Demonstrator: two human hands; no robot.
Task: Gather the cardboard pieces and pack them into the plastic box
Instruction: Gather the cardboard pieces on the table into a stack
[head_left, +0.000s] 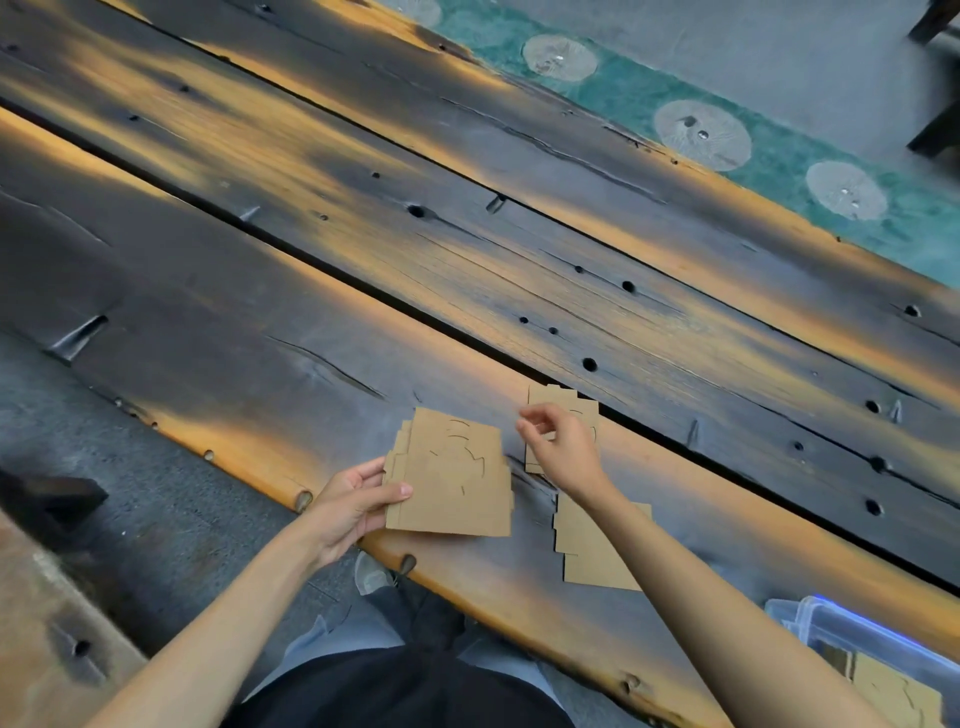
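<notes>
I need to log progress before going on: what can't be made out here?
- Plastic box: cut off by the head view's bottom-right edge; contents mostly unseen.
- Far cardboard piece: largely covered by the right hand.
- Near cardboard piece: partly under the right forearm.
- Held stack: piece count unclear.

Matt cardboard pieces (452, 478), charred wooden table (467, 249)
</notes>
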